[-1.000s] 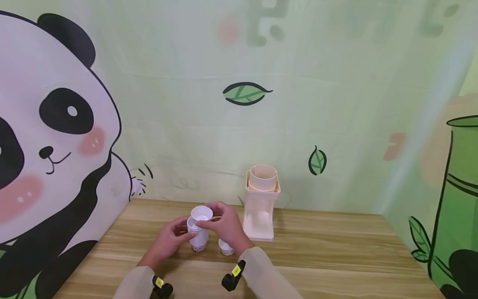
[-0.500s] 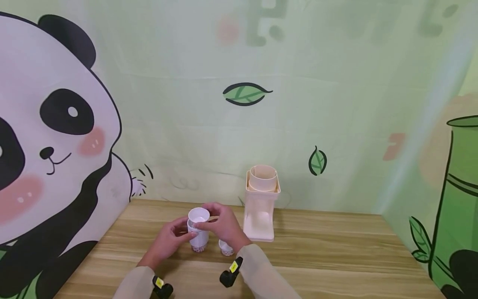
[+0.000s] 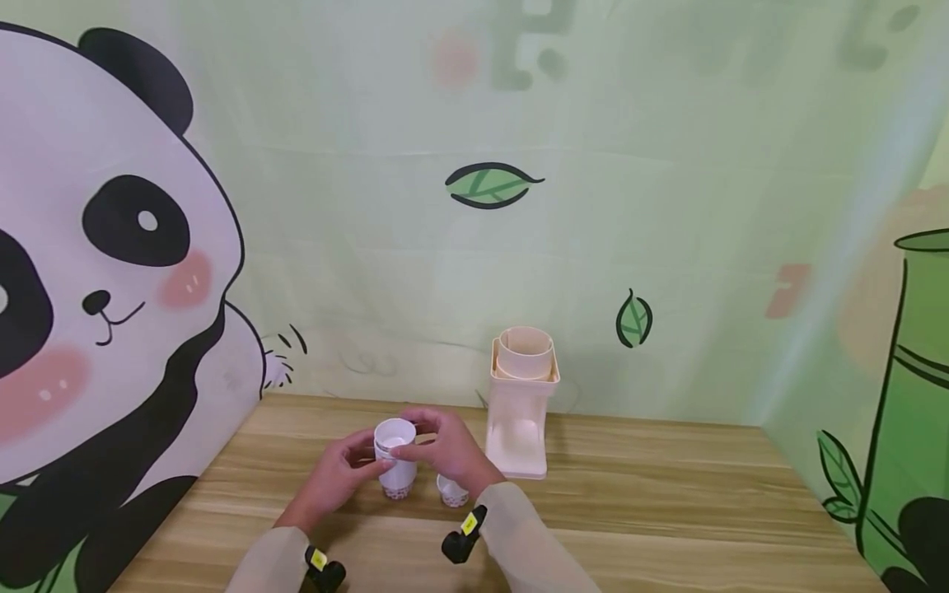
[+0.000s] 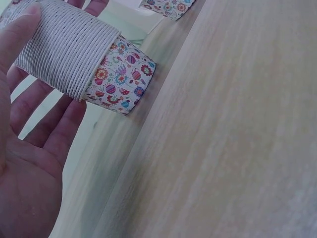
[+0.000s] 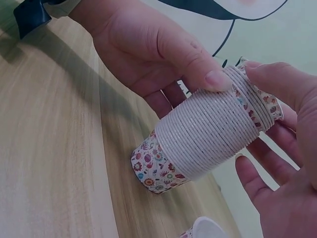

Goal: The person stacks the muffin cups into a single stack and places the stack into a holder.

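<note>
A tall stack of white paper cups [image 3: 398,476] with a colourful flower print stands on the table, its many rims nested closely. My left hand [image 3: 344,471] grips the side of this stack, thumb across the front in the left wrist view. My right hand [image 3: 451,449] holds the upper cups [image 5: 267,106] between thumb and fingers. These sit in the top of the stack, a narrow printed band showing below their rims. Beside the stack, a single paper cup [image 3: 452,492] stands under my right wrist, partly hidden by it.
Behind my right hand stands a pale pink cup dispenser [image 3: 516,436] with a round tube [image 3: 525,354] in its top. The wooden table [image 3: 652,494] ends at a printed panda backdrop [image 3: 371,206].
My right hand has lowered the upper cups and brought them in line with the stack, closing the offset between them. My left hand keeps its hold, hardly moving.
</note>
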`<state>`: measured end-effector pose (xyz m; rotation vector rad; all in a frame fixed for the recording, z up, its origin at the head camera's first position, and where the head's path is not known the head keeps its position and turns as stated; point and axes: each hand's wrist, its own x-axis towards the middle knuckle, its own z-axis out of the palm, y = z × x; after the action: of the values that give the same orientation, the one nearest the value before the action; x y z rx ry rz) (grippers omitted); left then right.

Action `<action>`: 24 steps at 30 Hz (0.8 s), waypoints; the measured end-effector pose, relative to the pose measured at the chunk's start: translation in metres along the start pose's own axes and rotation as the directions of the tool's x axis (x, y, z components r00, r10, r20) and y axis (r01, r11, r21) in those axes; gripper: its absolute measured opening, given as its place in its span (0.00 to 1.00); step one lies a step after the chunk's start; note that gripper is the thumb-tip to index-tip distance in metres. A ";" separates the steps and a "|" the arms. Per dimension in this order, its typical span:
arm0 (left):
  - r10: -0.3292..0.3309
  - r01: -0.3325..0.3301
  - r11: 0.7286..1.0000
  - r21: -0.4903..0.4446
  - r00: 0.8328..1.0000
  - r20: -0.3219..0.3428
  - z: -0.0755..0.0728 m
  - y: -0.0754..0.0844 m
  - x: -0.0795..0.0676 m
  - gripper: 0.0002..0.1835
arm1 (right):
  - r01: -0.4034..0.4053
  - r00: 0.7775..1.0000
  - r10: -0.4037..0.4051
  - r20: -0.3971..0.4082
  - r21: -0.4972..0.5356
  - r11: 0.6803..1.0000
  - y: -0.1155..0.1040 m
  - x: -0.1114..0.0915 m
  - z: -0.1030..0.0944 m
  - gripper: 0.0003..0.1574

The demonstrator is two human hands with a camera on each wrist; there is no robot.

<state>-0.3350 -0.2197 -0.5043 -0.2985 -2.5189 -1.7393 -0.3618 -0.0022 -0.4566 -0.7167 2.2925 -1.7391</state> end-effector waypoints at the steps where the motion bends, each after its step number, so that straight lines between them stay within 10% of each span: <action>1: 0.001 -0.001 1.000 0.000 1.000 0.000 0.000 0.000 0.000 0.30 | -0.004 1.000 0.004 0.003 -0.005 1.000 0.001 0.000 0.000 0.30; 24: -0.014 0.014 1.000 0.012 1.000 -0.013 0.001 -0.005 0.002 0.30 | -0.015 0.998 0.024 0.063 -0.140 0.990 0.003 0.002 -0.008 0.27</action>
<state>-0.3374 -0.2204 -0.5084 -0.2687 -2.5271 -1.7250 -0.3675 0.0040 -0.4571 -0.7603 2.3869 -1.5354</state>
